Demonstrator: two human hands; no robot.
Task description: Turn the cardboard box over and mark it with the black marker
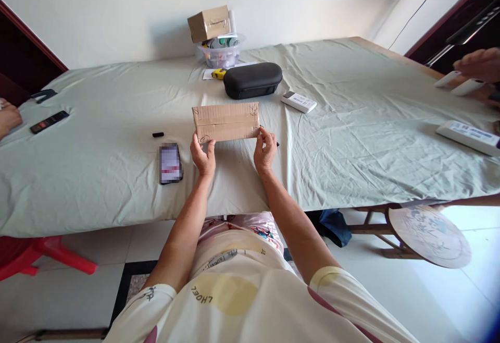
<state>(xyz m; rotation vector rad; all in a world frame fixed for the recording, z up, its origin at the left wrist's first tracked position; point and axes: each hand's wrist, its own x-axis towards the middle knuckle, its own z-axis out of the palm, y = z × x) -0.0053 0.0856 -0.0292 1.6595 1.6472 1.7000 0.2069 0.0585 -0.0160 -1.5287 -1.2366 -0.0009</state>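
Between my two hands is a small cardboard box (pixel 226 122), tilted up from the cloth, with black pen scribbles at its corners. My left hand (pixel 203 156) grips its lower left corner, thumb on the near edge. At the lower right corner, my right hand (pixel 265 149) closes on the box. A thin dark object, perhaps a pen, pokes out on both sides of the right fingers; most of it is hidden. Left of the box lie a small black cap (pixel 158 135) and a phone (pixel 170 163) with a blurred screen.
Behind the box sit a black zip case (pixel 253 80), a yellow tape measure (pixel 219 74) and a plastic basket (pixel 222 57) with another carton (pixel 209 23) on it. White devices (pixel 299 101) lie rightward. Other people's hands (pixel 478 65) show at both sides. A round stool (pixel 429 236) stands below.
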